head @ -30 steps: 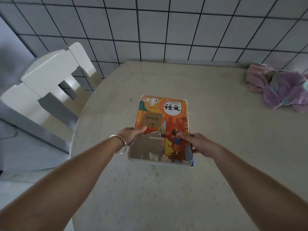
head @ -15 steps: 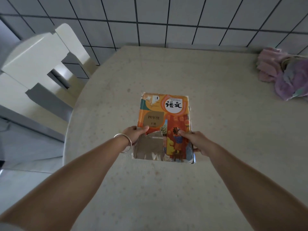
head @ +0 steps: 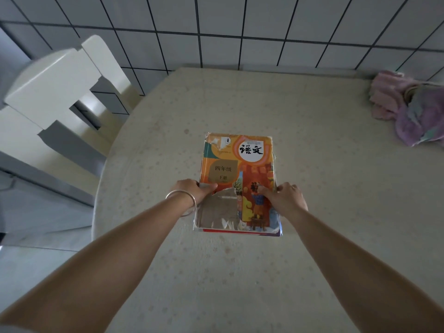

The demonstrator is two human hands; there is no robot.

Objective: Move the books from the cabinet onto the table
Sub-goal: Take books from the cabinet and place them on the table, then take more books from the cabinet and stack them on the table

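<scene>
Books [head: 237, 183] in a small stack sit over the bench [head: 312, 236], left hand [head: 192, 189] and right hand [head: 284, 197] each pinching a side edge.

Your stack of books [head: 237, 183] sits near the middle of the surface [head: 312, 236], with your left hand [head: 192, 191] on its edge at 9 o'clock and your right hand [head: 286, 197] on its edge at 3 o'clock, both arms reaching in from 6 o'clock. At 2 o'clock from the books, well apart and at the surface's far right corner, lies a bundle of cloth [head: 413, 111]. A chair [head: 55, 97] stands off the surface at 10 o'clock, and the tiled wall [head: 240, 27] runs behind everything at 12 o'clock.
</scene>
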